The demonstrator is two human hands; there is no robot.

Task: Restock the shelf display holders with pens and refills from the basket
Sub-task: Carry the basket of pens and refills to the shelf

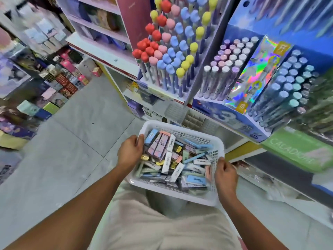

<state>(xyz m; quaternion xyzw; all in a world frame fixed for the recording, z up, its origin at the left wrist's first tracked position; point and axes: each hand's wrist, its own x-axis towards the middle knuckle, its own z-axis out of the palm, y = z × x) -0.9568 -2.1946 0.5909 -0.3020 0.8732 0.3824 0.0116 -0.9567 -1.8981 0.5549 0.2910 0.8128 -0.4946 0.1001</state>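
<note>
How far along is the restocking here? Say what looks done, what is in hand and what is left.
Done: nothing plainly; the display holders already stand nearly full of pens. In hand: the left hand and right hand both grip the white basket by its rim. Left: the basket is still heaped with small boxes, so the restocking itself looks not yet begun.

2 hands (177,160) gripping white basket (182,126) of refill boxes (172,159), pen holders (167,92) above
</note>
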